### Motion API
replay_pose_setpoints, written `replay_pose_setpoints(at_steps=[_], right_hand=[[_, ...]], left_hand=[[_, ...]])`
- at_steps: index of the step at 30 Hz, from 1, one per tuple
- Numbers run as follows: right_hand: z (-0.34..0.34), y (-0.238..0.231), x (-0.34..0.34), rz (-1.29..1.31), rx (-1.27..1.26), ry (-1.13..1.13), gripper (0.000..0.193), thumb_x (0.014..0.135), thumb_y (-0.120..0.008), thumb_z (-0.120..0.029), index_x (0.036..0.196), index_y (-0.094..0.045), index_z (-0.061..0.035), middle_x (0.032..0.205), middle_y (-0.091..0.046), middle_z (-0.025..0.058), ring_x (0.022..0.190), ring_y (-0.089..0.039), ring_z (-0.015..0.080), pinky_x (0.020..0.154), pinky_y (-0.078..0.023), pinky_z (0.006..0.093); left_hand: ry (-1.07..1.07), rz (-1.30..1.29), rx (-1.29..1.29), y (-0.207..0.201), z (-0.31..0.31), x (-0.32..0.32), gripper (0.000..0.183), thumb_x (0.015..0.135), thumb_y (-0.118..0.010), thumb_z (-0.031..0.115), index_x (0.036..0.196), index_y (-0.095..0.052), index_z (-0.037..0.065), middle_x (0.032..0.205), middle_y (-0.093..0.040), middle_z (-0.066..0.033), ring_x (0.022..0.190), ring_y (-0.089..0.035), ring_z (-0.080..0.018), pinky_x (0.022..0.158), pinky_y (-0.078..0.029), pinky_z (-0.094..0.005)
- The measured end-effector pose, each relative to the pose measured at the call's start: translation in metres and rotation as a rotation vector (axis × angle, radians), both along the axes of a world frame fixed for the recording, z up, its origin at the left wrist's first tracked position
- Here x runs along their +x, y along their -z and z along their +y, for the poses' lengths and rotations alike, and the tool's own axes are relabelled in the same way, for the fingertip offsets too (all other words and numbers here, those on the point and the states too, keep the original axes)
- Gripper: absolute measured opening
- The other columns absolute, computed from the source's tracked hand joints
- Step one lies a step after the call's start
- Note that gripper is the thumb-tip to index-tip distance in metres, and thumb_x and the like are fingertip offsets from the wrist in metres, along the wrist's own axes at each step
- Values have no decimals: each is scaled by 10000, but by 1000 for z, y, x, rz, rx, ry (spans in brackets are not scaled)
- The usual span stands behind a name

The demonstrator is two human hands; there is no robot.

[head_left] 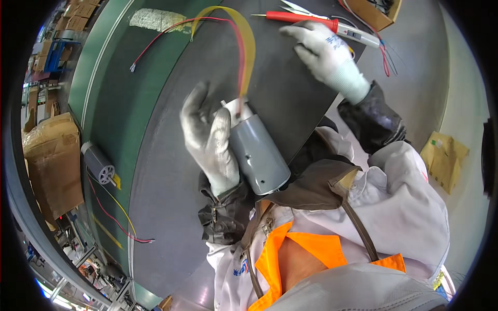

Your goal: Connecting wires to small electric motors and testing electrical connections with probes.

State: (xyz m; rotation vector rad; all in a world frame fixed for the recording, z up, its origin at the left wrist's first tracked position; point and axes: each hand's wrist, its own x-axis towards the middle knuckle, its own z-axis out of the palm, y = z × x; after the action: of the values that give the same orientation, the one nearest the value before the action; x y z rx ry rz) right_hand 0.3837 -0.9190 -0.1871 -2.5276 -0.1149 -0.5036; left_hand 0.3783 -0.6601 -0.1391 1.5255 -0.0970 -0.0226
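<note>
A dark grey cylindrical motor (259,153) with a white end piece (238,111) lies tilted in front of me. From that end rise a red wire and a yellow flat strip (249,46), arching to the far left. My left hand (210,140), in a white glove, is beside the motor, thumb against its upper edge and fingers spread, slightly blurred. My right hand (327,57), also gloved, is open at the far right with a finger pointing left. Just beyond it lies a red-and-white pen-shaped tool (298,16) with a thin metal tip. I see nothing in its fingers.
Another grey motor (97,161) with trailing wires lies on the green strip at left. Scissors (295,8) and a cardboard box (376,13) are at the far right. A crumpled whitish sheet (155,19) lies far left; a yellow paper packet (444,160) is at right.
</note>
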Motion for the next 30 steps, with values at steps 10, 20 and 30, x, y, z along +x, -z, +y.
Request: replay_pose_setpoints(at_steps=[10, 20, 30], right_hand=[[-52, 36, 5, 82, -187, -38, 312, 838, -644, -49, 1147, -622, -80, 1037, -608, 137, 1045, -623, 350, 854, -512, 430], [-32, 25, 6, 313, 935, -73, 223, 938, -664, -33, 1160, -678, -26, 1037, -697, -6, 818, -607, 64, 717, -505, 231], [85, -34, 41, 884, 1023, -648, 449, 902, -609, -44, 1351, -611, -19, 1160, -684, 33, 786, -571, 42, 679, -496, 206]], left_hand=[[282, 60, 169, 43, 13, 4, 327, 1036, -527, 185, 1258, -641, -26, 1221, -652, -154, 1159, -608, -237, 1015, -462, -347], [-279, -208, 404, 44, 41, -20, 350, 1033, -536, 179, 1286, -613, -51, 1238, -635, -140, 1135, -611, -238, 1026, -465, -370], [-219, -49, 203, 48, 28, -18, 383, 1065, -462, 210, 1334, -580, -36, 1289, -634, -172, 1197, -594, -241, 1065, -444, -363]])
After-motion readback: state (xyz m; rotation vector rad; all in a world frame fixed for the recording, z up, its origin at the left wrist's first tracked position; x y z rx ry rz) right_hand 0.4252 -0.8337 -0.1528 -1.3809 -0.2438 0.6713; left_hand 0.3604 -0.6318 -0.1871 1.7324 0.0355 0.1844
